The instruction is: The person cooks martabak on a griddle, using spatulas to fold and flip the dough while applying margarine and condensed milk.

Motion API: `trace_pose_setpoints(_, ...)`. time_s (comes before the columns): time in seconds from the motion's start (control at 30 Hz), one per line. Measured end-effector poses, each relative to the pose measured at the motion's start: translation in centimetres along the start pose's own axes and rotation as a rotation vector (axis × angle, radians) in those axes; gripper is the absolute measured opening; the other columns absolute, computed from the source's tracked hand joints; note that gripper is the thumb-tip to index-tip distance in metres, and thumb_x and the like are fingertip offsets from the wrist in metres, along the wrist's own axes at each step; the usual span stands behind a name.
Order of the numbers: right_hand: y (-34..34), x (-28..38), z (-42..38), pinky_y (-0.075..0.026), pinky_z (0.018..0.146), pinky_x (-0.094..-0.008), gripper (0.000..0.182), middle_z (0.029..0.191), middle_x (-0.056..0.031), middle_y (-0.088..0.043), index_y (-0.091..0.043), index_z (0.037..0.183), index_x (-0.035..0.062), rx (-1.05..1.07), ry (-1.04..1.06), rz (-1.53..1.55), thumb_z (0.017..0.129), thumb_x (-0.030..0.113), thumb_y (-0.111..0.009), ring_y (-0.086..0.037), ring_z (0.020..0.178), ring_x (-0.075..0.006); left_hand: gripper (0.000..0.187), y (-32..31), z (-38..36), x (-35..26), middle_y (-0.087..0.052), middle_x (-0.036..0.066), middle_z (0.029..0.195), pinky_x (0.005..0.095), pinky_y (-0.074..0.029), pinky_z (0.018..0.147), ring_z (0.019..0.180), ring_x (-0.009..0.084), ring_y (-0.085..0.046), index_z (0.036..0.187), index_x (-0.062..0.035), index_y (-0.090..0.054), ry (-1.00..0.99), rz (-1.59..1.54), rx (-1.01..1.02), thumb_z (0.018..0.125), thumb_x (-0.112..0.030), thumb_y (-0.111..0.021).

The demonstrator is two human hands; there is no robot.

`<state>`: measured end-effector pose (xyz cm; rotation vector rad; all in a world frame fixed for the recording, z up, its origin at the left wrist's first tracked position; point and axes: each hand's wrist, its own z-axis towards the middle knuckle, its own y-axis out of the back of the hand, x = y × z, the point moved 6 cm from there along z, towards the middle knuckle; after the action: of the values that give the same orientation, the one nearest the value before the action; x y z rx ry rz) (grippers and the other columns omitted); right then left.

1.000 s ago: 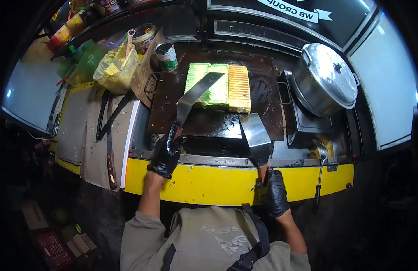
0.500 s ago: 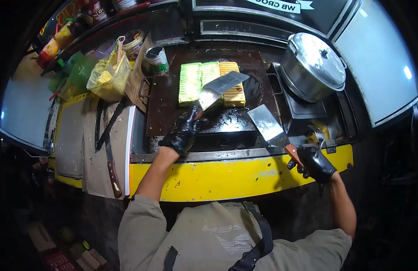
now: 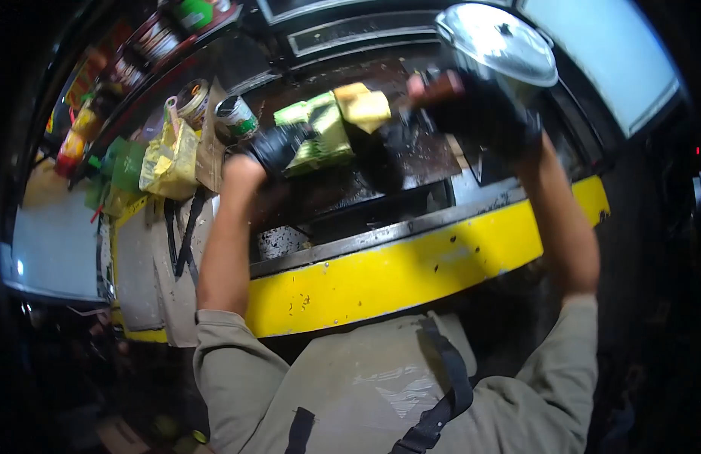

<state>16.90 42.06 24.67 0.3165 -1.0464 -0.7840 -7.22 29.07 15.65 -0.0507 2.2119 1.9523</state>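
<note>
Green-coated bread [image 3: 328, 140] sits on the dark griddle [image 3: 396, 174], with a yellow-brown toasted piece [image 3: 363, 108] to its right. Both look tilted and smeared by motion. My left hand [image 3: 278, 147], in a black glove, is at the left side of the green bread. It is closed around a spatula, whose blade seems to be the dark, blurred shape over the bread. My right hand [image 3: 479, 113], also black-gloved, is raised over the griddle's right side, closed on a spatula by its brown wooden handle [image 3: 441, 88]. That spatula's blade is hidden or blurred.
A lidded silver pot [image 3: 498, 45] stands behind my right hand. Left of the griddle are an open can [image 3: 235, 116] and a yellow-smeared tub [image 3: 171, 163]. A yellow counter edge [image 3: 381, 280] runs along the front.
My right hand has moved up and inward from the front edge to over the griddle. My left hand has moved up and left. The bread has shifted and tilted; the view has turned.
</note>
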Motion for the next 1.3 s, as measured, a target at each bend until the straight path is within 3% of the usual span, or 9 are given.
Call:
trace_pose_setpoints(0.1, 2.4, 3.7, 5.7, -0.047, 0.071, -0.0289, 0.017, 0.079, -0.0012, -0.058, -0.056, 0.093, 0.011, 0.033, 0.164, -0.815, 0.081, 0.023, -0.061, -0.058, 0.078, -0.0149, 0.04, 5.8, 2.8, 1.8, -0.052, 0.017, 0.12, 0.0343, -0.04, 0.096, 0.11, 0.03, -0.051, 0.125, -0.0045, -0.047, -0.334, 0.297, -0.084, 0.086, -0.01, -0.047)
trace_pose_setpoints(0.13, 1.8, 4.2, 7.4, -0.042, 0.073, -0.033, 0.011, 0.072, 0.0018, -0.055, -0.055, 0.084, 0.0157, 0.146, 0.396, -1.512, 0.082, 0.026, -0.054, -0.055, 0.074, -0.0155, 0.046, 7.2, 3.7, 2.3, -0.051, 0.017, 0.123, 0.0336, -0.039, 0.097, 0.113, 0.0305, -0.049, 0.127, -0.0051, -0.046, 0.213, -0.158, 0.118, 0.081, -0.003, -0.047)
trace_pose_setpoints(0.3, 2.8, 5.2, 7.8, -0.042, 0.07, -0.0275, 0.008, 0.065, 0.0034, -0.052, -0.056, 0.08, 0.0136, 0.071, 0.599, -1.686, 0.081, 0.019, -0.051, -0.051, 0.069, -0.011, 0.049, 8.3, 4.3, -0.4, -0.05, 0.017, 0.125, 0.0335, -0.038, 0.098, 0.115, 0.0303, -0.048, 0.128, -0.0053, -0.045, 0.396, -0.301, 0.174, 0.079, -0.001, -0.047)
trace_pose_setpoints(0.47, 4.2, 6.1, 4.3, -0.04, 0.079, -0.0476, 0.006, 0.079, 0.0026, -0.056, -0.059, 0.081, 0.0143, 0.192, 0.302, -0.975, 0.077, 0.019, -0.059, -0.054, 0.077, -0.0166, 0.053, 7.2, 2.4, 0.2, -0.049, 0.017, 0.127, 0.0334, -0.038, 0.099, 0.116, 0.0301, -0.047, 0.13, -0.0056, -0.043, 0.69, -0.564, 0.223, 0.077, 0.002, -0.046)
trace_pose_setpoints(0.53, 5.0, 3.0, -0.1, -0.053, 0.069, -0.0269, 0.031, 0.082, -0.004, -0.059, -0.056, 0.099, 0.0059, -0.111, -0.361, 0.579, 0.083, 0.03, -0.064, -0.062, 0.082, -0.016, 0.043, 6.1, 2.7, 0.5, -0.048, 0.015, 0.128, 0.033, -0.036, 0.101, 0.118, 0.0288, -0.046, 0.128, -0.0055, -0.045, 0.017, 0.028, 0.201, 0.086, -0.008, -0.042)
trace_pose_setpoints(0.87, -3.9, 6.7, -16.1, -0.048, 0.067, -0.0307, 0.012, 0.087, -0.0123, -0.059, -0.054, 0.095, -0.001, 0.01, -0.266, 0.205, 0.088, 0.007, -0.048, -0.058, 0.076, -0.0216, 0.032, -2.1, -5.8, 0.2, -0.056, 0.017, 0.115, 0.0373, -0.044, 0.087, 0.104, 0.0335, -0.055, 0.121, -0.0056, -0.05, 0.119, -0.546, -0.265, 0.089, -0.009, -0.051)
trace_pose_setpoints(0.97, -5.7, 7.4, -18.2, -0.047, 0.059, -0.0274, 0.006, 0.083, -0.0129, -0.058, -0.054, 0.089, 0.0003, 0.025, -0.858, 0.604, 0.086, 0.0, -0.048, -0.057, 0.066, -0.0195, 0.034, -1.7, -9.3, -1.0, -0.056, 0.021, 0.115, 0.0328, -0.045, 0.087, 0.102, 0.034, -0.056, 0.122, -0.0006, -0.047, 0.233, -0.404, -0.418, 0.09, -0.01, -0.051)
trace_pose_setpoints(1.2, -10.5, 5.8, -11.7, -0.039, 0.047, -0.0226, 0.009, 0.071, -0.0041, -0.053, -0.055, 0.089, 0.0023, 0.017, -0.521, 0.508, 0.089, 0.01, -0.052, -0.049, 0.054, -0.0095, 0.036, -4.9, -11.0, 0.2, -0.056, 0.021, 0.115, 0.0346, -0.044, 0.085, 0.106, 0.0333, -0.055, 0.125, -0.0036, -0.046, 0.579, -0.557, -0.345, 0.092, -0.019, -0.048)
trace_pose_setpoints(1.3, -12.4, 3.3, -10.9, -0.026, 0.041, -0.0189, 0.019, 0.057, 0.0035, -0.044, -0.057, 0.09, 0.0093, -0.01, -0.966, 0.802, 0.089, 0.028, -0.053, -0.037, 0.046, -0.0034, 0.037, -6.9, -10.9, 1.4, -0.057, 0.02, 0.113, 0.0364, -0.044, 0.086, 0.106, 0.0332, -0.055, 0.124, -0.005, -0.048, 0.546, -0.512, -0.348, 0.092, -0.022, -0.049)
